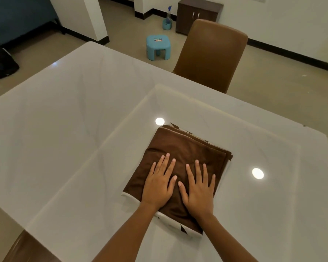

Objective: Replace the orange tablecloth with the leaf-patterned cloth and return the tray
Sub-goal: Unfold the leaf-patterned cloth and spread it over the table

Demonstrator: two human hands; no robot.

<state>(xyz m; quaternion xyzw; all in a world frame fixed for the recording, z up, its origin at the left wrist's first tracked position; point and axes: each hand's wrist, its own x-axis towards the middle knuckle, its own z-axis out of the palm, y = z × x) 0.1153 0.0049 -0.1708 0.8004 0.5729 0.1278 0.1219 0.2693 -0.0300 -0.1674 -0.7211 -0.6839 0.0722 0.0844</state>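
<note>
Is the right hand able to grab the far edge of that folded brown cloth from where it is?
Probably yes. The right hand already lies flat on the folded cloth, and nothing sits between its fingers and the far edge on the white table.

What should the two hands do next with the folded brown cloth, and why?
Probably grip an edge and open the first fold: the folded cloth lies on the bare white table, and both the left hand and the right hand rest flat on it, gripping nothing.
</note>
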